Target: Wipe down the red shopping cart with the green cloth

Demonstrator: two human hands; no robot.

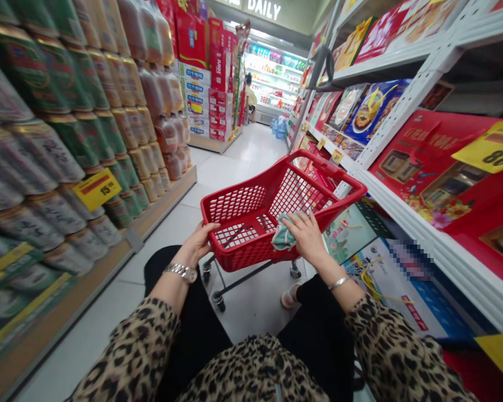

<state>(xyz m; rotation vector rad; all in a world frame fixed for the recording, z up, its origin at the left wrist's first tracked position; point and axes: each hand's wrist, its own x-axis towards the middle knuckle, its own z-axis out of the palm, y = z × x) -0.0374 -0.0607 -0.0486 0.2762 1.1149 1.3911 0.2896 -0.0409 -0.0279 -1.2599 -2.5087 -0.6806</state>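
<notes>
One red cart (245, 252) is standing on the floor (243, 142) between stacked cans (86, 134) and white shelving (419, 84), its near left corner being grasped by the left grip (197, 243), while the right grip (309, 237) is clasping a green cloth (283, 235) over the cart's near side. Because the cart is resting on casters (218, 301), the left grip should be bracing that corner firmly while the right grip is pressing the cloth evenly along the curving red edge, without letting it bunch.

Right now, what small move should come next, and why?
Perhaps slide your right hand, with the green cloth, along the near side of the red shopping cart: the cloth lies against that side, and your left hand holds a corner.
</notes>
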